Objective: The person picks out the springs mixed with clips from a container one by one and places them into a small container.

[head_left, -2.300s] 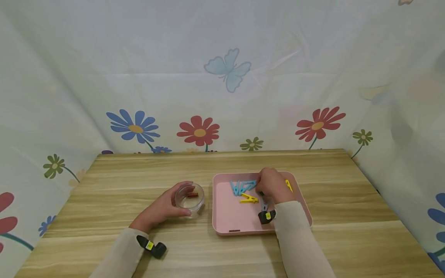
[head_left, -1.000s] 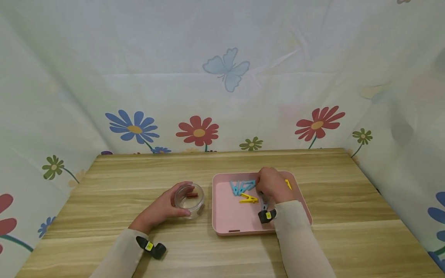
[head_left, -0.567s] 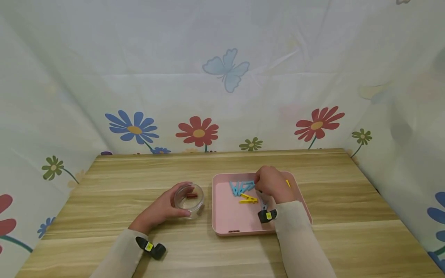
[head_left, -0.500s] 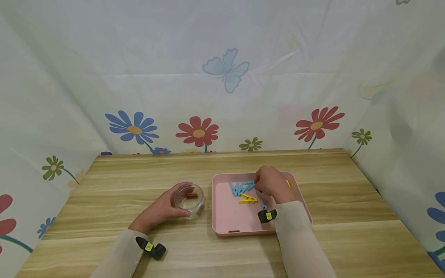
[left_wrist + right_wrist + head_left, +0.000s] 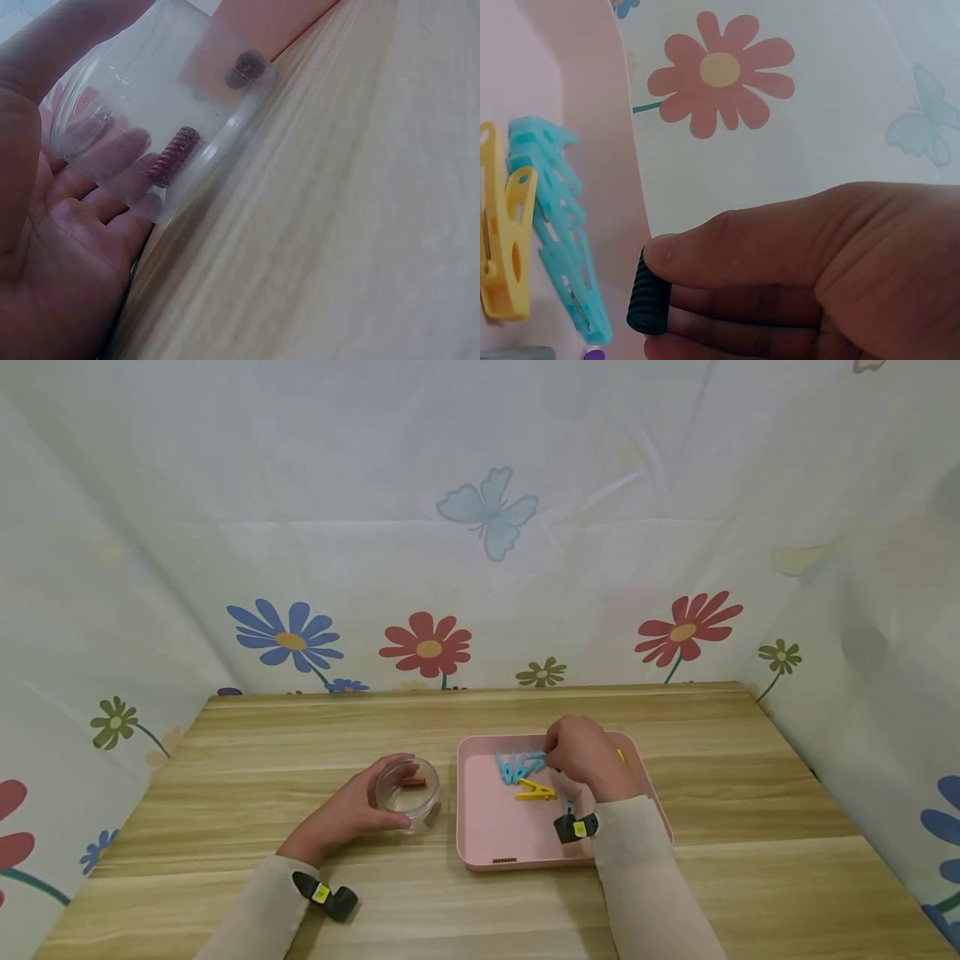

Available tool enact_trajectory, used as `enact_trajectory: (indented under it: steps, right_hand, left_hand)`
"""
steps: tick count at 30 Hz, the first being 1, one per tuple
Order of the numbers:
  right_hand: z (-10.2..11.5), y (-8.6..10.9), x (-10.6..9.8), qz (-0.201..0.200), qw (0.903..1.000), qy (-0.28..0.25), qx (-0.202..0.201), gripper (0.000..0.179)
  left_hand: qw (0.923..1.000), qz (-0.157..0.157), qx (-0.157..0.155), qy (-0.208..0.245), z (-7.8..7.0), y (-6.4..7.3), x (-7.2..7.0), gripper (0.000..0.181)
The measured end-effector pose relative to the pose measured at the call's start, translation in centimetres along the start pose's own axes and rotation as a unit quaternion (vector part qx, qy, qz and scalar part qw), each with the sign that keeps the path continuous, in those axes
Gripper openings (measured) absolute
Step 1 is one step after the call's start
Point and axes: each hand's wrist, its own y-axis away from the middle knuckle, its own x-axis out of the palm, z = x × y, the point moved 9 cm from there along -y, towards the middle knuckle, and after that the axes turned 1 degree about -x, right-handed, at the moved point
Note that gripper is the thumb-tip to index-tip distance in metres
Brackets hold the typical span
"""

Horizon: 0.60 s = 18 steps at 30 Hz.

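My left hand [image 5: 360,799] curls round a clear round jar [image 5: 408,817], thumb at the near side and fingers on the far side. Inside the jar lies a red coil spring [image 5: 174,156], its turns showing through the wall. My right hand [image 5: 588,757] is over the back of the pink tray [image 5: 487,839]. In the right wrist view its thumb and fingers pinch a dark coil spring [image 5: 649,300], held upright near the tray wall. Blue clothespins [image 5: 517,767] and a yellow clothespin [image 5: 536,790] lie just left of that hand.
A grey clothespin [image 5: 570,806] lies partly under the right wrist. Another yellow clothespin [image 5: 621,755] shows behind the right hand. A small dark coil [image 5: 505,860] is at the tray's front edge. The wooden tabletop [image 5: 337,718] ends at a flowered cloth backdrop [image 5: 360,552].
My right hand has shifted slightly left and back over the tray, covering a little more of the blue clothespins. The left hand and jar have stayed in place.
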Motion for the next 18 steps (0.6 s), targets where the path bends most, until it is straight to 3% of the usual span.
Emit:
enact_trajectory:
  steps: [18]
  right_hand:
    - [2.2, 1.0, -0.5, -0.008, 0.9995, 0.016, -0.027, 0.007]
  left_hand:
    - [1.0000, -0.003, -0.005, -0.008, 0.1, 0.0, 0.0, 0.083]
